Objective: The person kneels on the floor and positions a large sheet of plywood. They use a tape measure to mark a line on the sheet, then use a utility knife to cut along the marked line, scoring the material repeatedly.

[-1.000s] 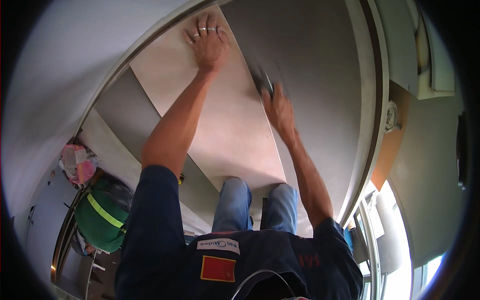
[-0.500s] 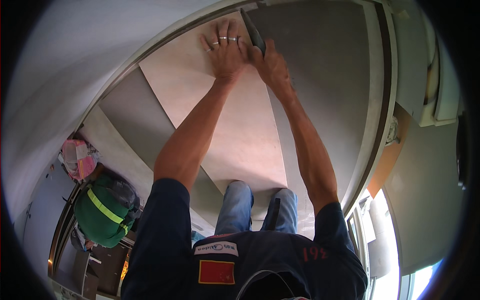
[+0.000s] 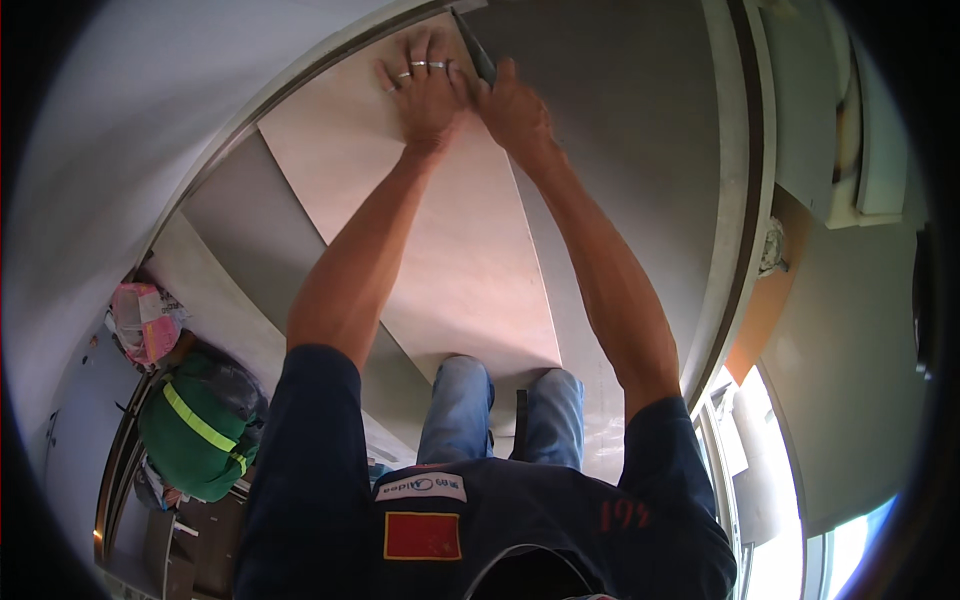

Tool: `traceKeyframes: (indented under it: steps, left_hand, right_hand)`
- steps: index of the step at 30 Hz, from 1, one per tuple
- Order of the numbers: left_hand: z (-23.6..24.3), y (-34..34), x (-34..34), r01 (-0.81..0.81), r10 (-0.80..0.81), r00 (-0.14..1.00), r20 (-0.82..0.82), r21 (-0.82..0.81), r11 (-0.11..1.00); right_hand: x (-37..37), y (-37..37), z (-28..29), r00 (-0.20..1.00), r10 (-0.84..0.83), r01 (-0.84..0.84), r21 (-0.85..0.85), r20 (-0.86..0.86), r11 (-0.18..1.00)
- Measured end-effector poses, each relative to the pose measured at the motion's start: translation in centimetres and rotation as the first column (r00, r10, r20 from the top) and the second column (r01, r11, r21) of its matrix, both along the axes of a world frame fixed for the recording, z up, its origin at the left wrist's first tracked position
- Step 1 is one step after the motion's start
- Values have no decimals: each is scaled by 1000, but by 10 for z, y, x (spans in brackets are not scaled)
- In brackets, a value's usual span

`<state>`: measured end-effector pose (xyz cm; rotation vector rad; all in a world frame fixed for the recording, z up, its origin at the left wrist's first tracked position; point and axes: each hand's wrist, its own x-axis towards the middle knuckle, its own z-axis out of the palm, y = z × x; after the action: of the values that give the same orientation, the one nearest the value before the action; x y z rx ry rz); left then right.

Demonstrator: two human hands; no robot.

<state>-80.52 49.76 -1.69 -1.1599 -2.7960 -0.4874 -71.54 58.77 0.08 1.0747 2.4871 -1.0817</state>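
Note:
A long pale board (image 3: 450, 220) lies over a wider dark grey panel (image 3: 630, 110), pointing away from me. My left hand (image 3: 432, 98) rests flat near the board's far end, fingers spread, with light bands around several of them. Close beside it, my right hand (image 3: 520, 115) is closed around a dark, narrow, tapering hand tool (image 3: 474, 46). Its blade lies along the board's far right edge and points toward the far rim. The handle is hidden inside my fist, so the exact kind of tool cannot be made out.
A curved-looking raised rim (image 3: 750, 170) borders the panel at right. My knees (image 3: 455, 405) are at the board's near end. To the left are a green bag (image 3: 190, 425) with a yellow stripe and a pink plastic bag (image 3: 147, 325). Pale panels (image 3: 830, 350) stand at right.
The whole view has shifted slightly, so everything appears a little further left. Both hands keep their places at the board's far end, the right still holding the tool along the edge.

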Motion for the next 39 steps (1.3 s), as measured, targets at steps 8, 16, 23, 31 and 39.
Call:
traceKeyframes:
  steps: [8,16,23,31,39]
  left_hand:
    - [1,-1,2,18,-18,999,-34,4,1000]
    - [0,1,0,10,-11,1000,-26,-13,1000]
    - [-2,1,0,2,-2,1000,-10,-2,1000]
    - [3,0,2,11,-10,1000,28,-23,1000]
    - [1,2,0,14,-16,999,-28,-48,999]
  right_hand:
    - [18,-10,-10,950,-48,112,194,-309,975]
    - [10,-4,-4,979,-111,131,106,-173,986]
    - [4,1,-12,977,209,-189,292,-37,937]
    - [109,-50,36,991,-125,126,3,-35,992]
    - [265,-102,65,939,-345,337,-221,4,915]
